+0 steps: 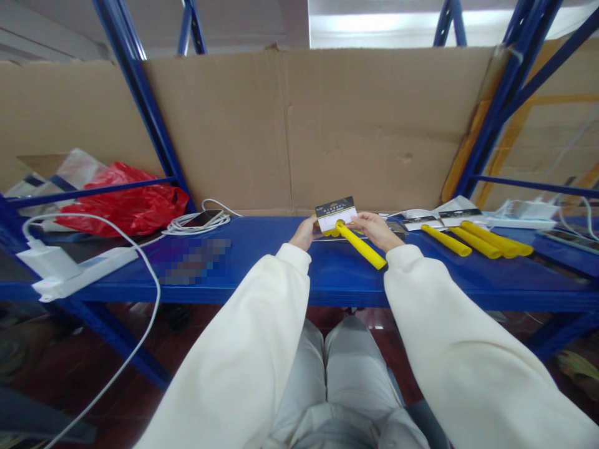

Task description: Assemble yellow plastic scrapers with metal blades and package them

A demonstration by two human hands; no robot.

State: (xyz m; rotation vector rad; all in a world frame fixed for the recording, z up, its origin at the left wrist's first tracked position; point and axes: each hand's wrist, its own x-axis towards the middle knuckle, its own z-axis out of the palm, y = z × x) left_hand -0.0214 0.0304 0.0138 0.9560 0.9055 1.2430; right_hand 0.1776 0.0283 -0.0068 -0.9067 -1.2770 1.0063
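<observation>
The left hand (305, 233), at the center of the frame, is closed on the left edge of a black-and-white header card (333, 217); the right hand (374, 231) pinches the opposite edge. The card is tilted above the bench, with a yellow tubular handle (364, 249) running from its lower edge toward the lower right. Further yellow parts show below the card near the left fingers; their form cannot be made out. The card appears to be in place against the handle, though whether it is fastened cannot be told.

Right of center, a group of yellow handles (447, 241) lies on the blue bench (271, 255), with header cards (461, 216) at their far ends. These seem already carded, leaving the held piece as the one being worked on.

Count: one handle and one card held; four handles at right, three of them overlapping; at least two cards there.

Outward, at left: one coiled white cable (199, 222), one red plastic bag (126, 198) and one white power strip (93, 271) bearing a charger (49, 262). Behind the bench stands a cardboard panel (215, 131), between blue rack posts (140, 87).
</observation>
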